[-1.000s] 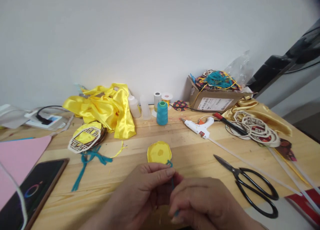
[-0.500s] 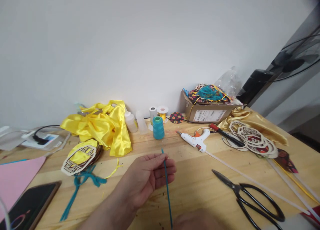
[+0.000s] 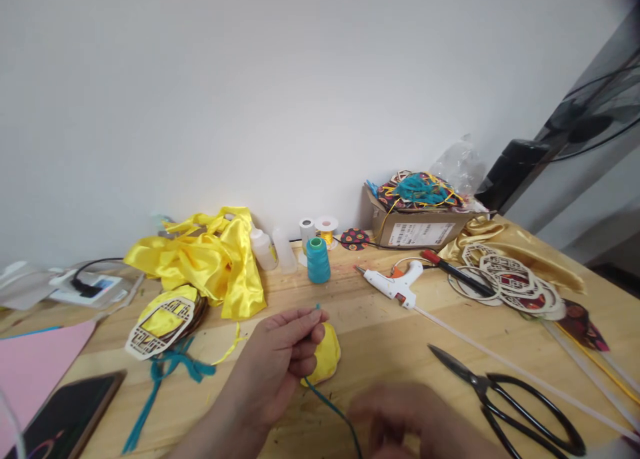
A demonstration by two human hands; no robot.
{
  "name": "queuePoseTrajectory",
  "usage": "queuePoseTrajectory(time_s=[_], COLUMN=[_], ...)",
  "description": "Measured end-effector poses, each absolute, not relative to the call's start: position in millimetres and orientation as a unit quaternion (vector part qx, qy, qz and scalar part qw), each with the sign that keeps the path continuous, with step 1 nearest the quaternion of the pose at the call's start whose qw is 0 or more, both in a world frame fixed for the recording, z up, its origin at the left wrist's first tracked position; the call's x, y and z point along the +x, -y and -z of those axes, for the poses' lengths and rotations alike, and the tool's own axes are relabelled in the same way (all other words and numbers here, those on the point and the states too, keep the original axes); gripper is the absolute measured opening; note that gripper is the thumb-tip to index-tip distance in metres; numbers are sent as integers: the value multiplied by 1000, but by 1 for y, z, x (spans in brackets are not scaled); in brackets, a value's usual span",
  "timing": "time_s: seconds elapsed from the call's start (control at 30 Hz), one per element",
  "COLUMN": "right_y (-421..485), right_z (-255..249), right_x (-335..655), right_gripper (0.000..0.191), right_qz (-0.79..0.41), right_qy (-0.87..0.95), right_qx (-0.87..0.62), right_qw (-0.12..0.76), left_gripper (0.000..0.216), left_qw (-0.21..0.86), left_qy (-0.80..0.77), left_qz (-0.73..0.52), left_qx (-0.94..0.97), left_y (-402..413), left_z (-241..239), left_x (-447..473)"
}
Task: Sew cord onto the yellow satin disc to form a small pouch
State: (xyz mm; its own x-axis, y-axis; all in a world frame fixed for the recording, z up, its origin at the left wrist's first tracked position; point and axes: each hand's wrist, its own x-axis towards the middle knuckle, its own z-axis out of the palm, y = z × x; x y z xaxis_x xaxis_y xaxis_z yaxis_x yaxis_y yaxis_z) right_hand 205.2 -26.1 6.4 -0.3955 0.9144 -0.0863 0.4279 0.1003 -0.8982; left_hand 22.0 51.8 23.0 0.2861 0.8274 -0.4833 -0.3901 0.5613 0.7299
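My left hand (image 3: 285,359) pinches a teal cord (image 3: 333,406) between thumb and fingertips, its short end poking up above the thumb. The rest of the cord runs down toward the bottom edge. Just behind my left fingers shows a yellow fabric-covered round piece (image 3: 329,354), partly hidden by the hand. My right hand (image 3: 415,416) is at the bottom, to the right of the cord, smeared by motion. Its fingers look bent, but whether they grip anything is unclear. A teal thread cone (image 3: 319,262) stands upright beyond my left hand.
Black-handled scissors (image 3: 505,399) lie at the right, near a white glue gun (image 3: 393,284). A full cardboard box (image 3: 420,229) stands at the back. At the left are yellow satin cloth (image 3: 220,259), a wooden cutout frame (image 3: 163,326), teal tassels (image 3: 175,366) and a phone (image 3: 70,416).
The yellow round piece has come into view behind my left hand. My left fingers have curled in, and the cord has gone from taut to slack. My right hand has risen into view.
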Motion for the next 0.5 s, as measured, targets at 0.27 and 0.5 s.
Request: queuePoseTrajectory(time_s=[0.27, 0.5], right_y=[-44, -99], right_z=[-24, -21], right_x=[180, 154], right_gripper=[59, 20], right_qz=[-314, -308], right_qy=[695, 676], right_qx=[-543, -525], right_qw=[351, 416], left_gripper=[15, 16], left_qw=[722, 723], left_qy=[-475, -472], left_qz=[-416, -428], left_qx=[284, 266], left_y=[-45, -41], left_z=[-33, -35], left_x=[17, 17])
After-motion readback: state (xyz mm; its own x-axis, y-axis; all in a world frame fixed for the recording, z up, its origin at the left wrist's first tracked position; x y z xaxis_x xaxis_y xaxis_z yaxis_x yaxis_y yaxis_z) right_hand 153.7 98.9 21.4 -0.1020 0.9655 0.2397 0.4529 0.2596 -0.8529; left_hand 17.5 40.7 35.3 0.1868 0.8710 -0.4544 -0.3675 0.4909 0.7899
